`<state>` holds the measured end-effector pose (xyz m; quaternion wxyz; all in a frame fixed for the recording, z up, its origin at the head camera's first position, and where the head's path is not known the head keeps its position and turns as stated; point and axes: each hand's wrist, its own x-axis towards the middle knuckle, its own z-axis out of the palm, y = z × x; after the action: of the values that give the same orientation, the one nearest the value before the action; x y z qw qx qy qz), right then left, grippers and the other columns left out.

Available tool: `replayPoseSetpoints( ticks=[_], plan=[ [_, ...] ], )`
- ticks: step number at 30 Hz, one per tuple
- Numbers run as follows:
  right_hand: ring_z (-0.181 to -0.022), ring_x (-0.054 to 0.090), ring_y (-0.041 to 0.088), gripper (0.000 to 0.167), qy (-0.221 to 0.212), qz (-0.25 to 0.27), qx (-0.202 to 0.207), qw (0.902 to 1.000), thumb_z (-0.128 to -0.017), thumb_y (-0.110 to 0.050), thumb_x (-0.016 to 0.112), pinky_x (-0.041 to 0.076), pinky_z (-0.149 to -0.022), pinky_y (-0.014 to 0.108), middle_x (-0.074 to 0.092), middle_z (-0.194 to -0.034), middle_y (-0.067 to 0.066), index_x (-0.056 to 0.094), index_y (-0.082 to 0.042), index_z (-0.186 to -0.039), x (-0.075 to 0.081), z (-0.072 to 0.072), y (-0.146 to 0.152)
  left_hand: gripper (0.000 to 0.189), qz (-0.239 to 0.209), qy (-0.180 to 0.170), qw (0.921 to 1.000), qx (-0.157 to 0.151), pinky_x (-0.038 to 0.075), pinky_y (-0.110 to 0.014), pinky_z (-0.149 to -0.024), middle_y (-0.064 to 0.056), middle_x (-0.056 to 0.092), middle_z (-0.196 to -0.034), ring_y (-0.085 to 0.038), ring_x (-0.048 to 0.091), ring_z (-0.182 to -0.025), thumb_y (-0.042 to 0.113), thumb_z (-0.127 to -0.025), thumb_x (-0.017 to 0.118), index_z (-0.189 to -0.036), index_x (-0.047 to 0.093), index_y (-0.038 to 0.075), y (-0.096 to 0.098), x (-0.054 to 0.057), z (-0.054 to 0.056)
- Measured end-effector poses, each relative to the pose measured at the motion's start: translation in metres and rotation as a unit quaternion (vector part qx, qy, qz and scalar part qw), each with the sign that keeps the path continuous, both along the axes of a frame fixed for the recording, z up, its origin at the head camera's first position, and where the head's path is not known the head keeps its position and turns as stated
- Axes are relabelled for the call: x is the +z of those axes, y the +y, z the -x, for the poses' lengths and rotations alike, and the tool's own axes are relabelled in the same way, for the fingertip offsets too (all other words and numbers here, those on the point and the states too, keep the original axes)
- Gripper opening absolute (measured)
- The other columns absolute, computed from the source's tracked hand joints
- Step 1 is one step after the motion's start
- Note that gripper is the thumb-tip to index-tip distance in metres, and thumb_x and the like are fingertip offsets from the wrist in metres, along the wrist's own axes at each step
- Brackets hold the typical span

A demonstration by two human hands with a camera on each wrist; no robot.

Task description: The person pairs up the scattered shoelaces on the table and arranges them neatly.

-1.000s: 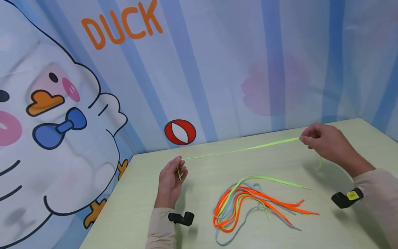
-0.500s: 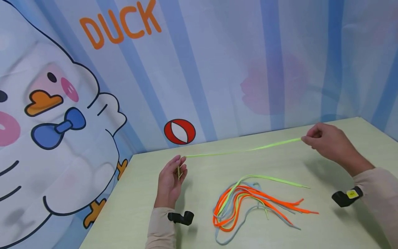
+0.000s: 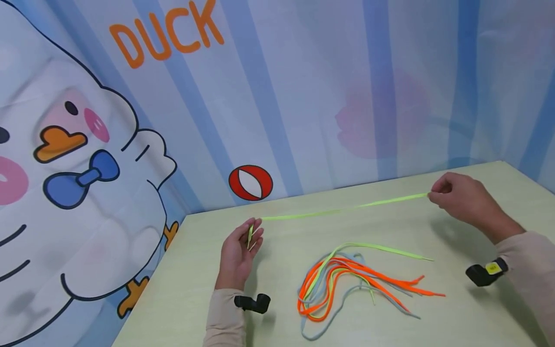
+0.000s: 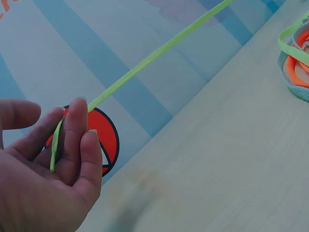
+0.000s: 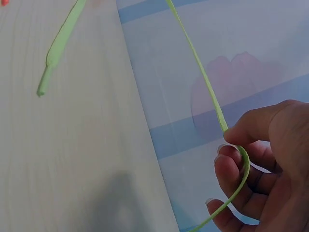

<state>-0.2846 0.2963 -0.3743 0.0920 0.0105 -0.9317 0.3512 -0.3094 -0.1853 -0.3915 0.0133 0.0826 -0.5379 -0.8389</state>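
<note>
A flat yellow-green shoelace (image 3: 338, 210) stretches nearly level above the table between both hands. My left hand (image 3: 237, 250) holds it near one end, clamped between fingers, with the thumb standing apart in the left wrist view; the short tipped end (image 4: 56, 145) hangs over the palm. My right hand (image 3: 461, 200) pinches the lace between thumb and index finger; past the pinch, a loose length (image 5: 240, 186) curves down in the right wrist view. Below the stretched lace lies a looped bundle of orange, grey and yellow-green shoelaces (image 3: 318, 308).
The pale wooden table (image 3: 173, 299) meets a printed curtain (image 3: 299, 96) along its back edge. One yellow-green lace end (image 3: 403, 253) sticks out to the right of the bundle. Small black cameras (image 3: 253, 303) sit on both wrists.
My right hand has shifted slightly right, drawing the lace along. The flat face of the lace shows more near my left hand. The bundle stays put.
</note>
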Motion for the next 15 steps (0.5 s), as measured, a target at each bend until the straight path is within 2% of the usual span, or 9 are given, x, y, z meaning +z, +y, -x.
replayPoseSetpoints(
  ticks=[7, 15],
  plan=[
    [-0.084, 0.055, 0.032, 0.028, -0.006, -0.013, 0.001, 0.9999, -0.096, -0.019, 0.059, 0.048, -0.062, 0.037, 0.061, -0.101, 0.020, 0.057, 0.005, -0.109, -0.0030, 0.0004, 0.0033, 0.039, 0.010, -0.004, 0.9999, -0.005, 0.043, -0.041, -0.107, -0.011, 0.063, -0.134, -0.021, 0.067, -0.107, 0.025, -0.105, 0.048, -0.137, 0.057, 0.004, -0.0032, -0.0022, -0.0010],
    [-0.087, 0.060, 0.035, 0.026, -0.011, -0.025, 0.008, 0.9996, -0.096, -0.017, 0.058, 0.051, -0.064, 0.042, 0.061, -0.107, 0.027, 0.058, 0.005, -0.110, -0.0040, 0.0022, 0.0072, 0.038, 0.018, -0.010, 0.9998, -0.003, 0.050, -0.034, -0.097, -0.011, 0.062, -0.134, -0.021, 0.066, -0.111, 0.026, -0.105, 0.049, -0.136, 0.058, 0.006, -0.0026, -0.0008, 0.0005]
  ],
)
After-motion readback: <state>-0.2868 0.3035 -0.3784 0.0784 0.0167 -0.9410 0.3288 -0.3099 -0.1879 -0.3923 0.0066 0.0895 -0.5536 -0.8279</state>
